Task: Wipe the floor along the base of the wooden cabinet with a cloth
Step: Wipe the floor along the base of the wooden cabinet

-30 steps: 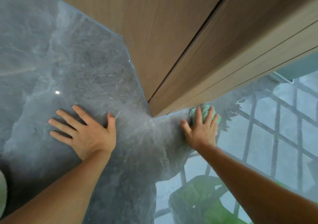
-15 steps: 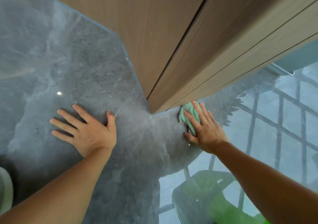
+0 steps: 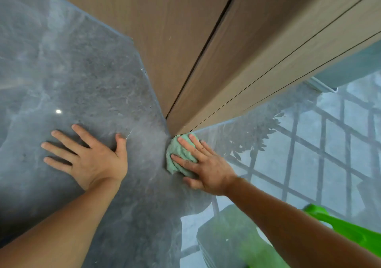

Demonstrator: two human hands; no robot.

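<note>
A crumpled pale green cloth (image 3: 176,154) lies on the glossy grey stone floor (image 3: 92,86), right at the bottom corner of the wooden cabinet (image 3: 206,41). My right hand (image 3: 203,165) presses flat on the cloth, fingers spread and pointing up-left toward the corner. My left hand (image 3: 88,157) rests palm down on the bare floor to the left of the corner, fingers apart, holding nothing. The cloth's right part is hidden under my right hand.
The cabinet's two faces meet at the corner and rise away from me, with thin seams in the right face. The floor on the right mirrors a window grid and foliage. A bright green object (image 3: 340,228) lies at the lower right, behind my right forearm.
My right hand has slid the cloth leftward along the cabinet's right base to the corner. My left hand has stayed planted on the floor.
</note>
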